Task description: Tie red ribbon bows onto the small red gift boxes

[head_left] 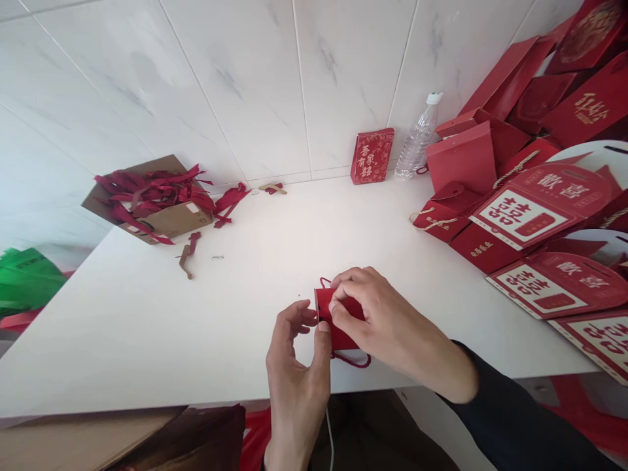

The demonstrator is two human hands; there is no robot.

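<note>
A small red gift bag (345, 339) with dark red cord handles lies near the table's front edge, partly covered by my hands. One cord handle (357, 364) loops out on its near side, and another shows at the far side. My left hand (300, 366) grips the bag's left end, thumb at the near corner and fingers curled beside the edge. Over the top of the bag, my right hand (367, 311) has its thumb and index finger closed in a pinch. Whatever sits between those fingertips is hidden.
A cardboard box (181, 219) full of red ribbons stands at the back left. Against the tiled wall are a red patterned box (373, 156) and a clear bottle (416, 140). Many red gift boxes (464, 160) crowd the right side. A green bag (29, 278) lies beyond the left edge.
</note>
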